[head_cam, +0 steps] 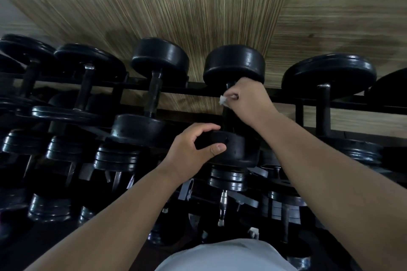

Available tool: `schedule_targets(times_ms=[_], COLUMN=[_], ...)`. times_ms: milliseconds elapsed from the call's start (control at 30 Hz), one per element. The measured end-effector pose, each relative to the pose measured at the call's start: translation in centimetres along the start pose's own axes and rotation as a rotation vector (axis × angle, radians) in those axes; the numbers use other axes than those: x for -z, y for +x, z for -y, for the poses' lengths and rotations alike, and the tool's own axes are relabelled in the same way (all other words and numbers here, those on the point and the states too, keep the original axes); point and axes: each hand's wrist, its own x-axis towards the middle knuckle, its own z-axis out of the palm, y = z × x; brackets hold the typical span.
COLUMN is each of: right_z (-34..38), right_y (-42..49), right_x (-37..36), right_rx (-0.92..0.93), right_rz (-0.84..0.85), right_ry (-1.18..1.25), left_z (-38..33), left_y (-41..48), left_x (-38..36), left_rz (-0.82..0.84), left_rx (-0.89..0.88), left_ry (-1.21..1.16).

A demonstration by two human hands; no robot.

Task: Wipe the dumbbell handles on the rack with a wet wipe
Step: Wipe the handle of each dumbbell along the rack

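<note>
A black dumbbell (234,62) lies on the top tier of the rack (167,88), one head toward the wall and the other head (233,147) toward me. My right hand (247,99) is curled round its dark handle just below the far head, with a white wet wipe (222,100) bunched between fingers and handle. A small tuft of the wipe sticks out at the left of the fist. My left hand (193,149) grips the rim of the near head, thumb on its front face and fingers over the top.
Further black dumbbells sit on the top tier to the left (158,57) and right (329,72). Lower tiers hold several smaller plate dumbbells (228,179), some with chrome handles. A wood-grain wall (176,6) stands directly behind the rack.
</note>
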Motion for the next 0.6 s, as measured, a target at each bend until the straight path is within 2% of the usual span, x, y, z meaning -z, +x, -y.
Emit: schedule_targets(times_ms=[67, 333, 500, 600], right_z=[0.8, 1.5, 1.6, 2.3], right_y=[0.8, 0.9, 1.6, 0.0], right_x=[-0.4, 1.9, 1.2, 0.5], right_rx=[0.027, 0.152, 0.029, -0.003], right_rz=[0.015, 0.264, 0.132, 0.152], right_ry=[-0.049, -0.212, -0.220, -0.197], left_z=[0.2, 1.3, 1.6, 1.9], left_y=[0.1, 0.6, 0.5, 0.6], left_x=[0.1, 0.3, 0.2, 0.3], left_rz=[0.012, 0.042, 0.035, 0.048], left_rx=[-0.006, -0.009, -0.060, -0.088], left_ry=[0.001, -0.070, -0.080, -0.084])
